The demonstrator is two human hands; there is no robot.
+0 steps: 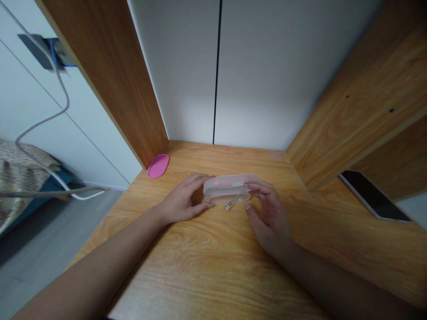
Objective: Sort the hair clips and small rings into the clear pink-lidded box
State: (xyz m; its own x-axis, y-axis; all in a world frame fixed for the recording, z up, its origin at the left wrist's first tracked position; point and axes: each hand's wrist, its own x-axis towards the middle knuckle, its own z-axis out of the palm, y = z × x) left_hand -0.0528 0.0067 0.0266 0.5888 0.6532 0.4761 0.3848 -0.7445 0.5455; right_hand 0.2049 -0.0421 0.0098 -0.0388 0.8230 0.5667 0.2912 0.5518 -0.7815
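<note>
A small translucent plastic case [228, 187] with pink parts inside is held just above the wooden desk [213, 262]. My left hand [183, 201] grips its left end, fingers curled around it. The right end is pinched by my right hand [268, 213], thumb below and fingers on top. A small metal piece [231, 203] sticks out under the case, touching the desk.
A pink oval lid [158, 166] lies at the back left corner of the desk. A dark phone [373, 194] rests on the right side by the wooden side panel [360, 106]. White wall panels [253, 71] close the back. A cable [43, 133] hangs at the left.
</note>
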